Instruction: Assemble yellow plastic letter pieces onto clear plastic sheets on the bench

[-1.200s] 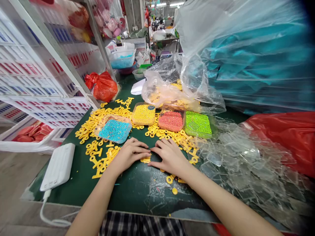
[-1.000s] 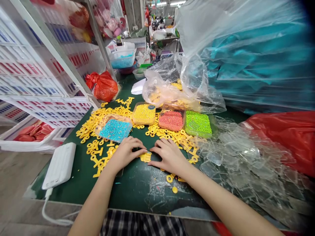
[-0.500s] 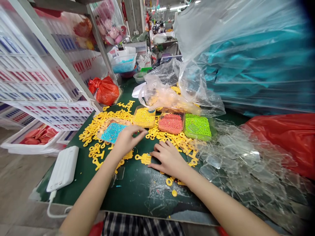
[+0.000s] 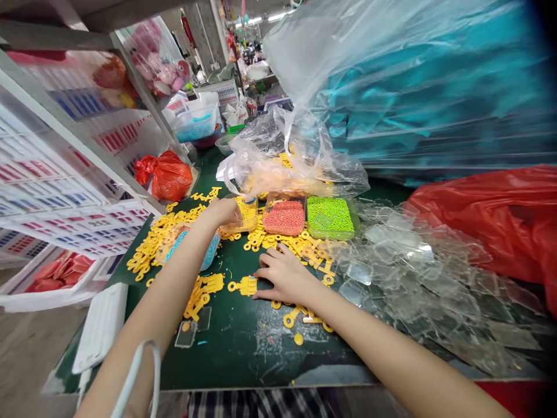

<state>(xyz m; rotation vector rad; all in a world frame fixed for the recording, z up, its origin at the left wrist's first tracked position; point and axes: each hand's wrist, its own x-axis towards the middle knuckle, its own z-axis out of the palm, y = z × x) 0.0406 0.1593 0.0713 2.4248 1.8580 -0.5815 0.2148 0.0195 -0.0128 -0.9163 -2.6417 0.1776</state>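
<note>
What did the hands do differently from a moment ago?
The left hand left the yellow piece and reached forward to the tray of yellow beads. Whether it holds anything cannot be seen. The right hand stayed flat beside the yellow piece. The bead trays did not move.

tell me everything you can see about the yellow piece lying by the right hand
The yellow piece is a small flat part, plastic by its look, with a ridged, roughly square body and a ring-shaped loop sticking out toward the left. It lies flat on the green table, apart from the heap of similar yellow pieces. The right hand rests palm down beside it, fingers at its right edge; whether they actually touch cannot be told. The left hand is away at the tray of yellow beads.
</note>
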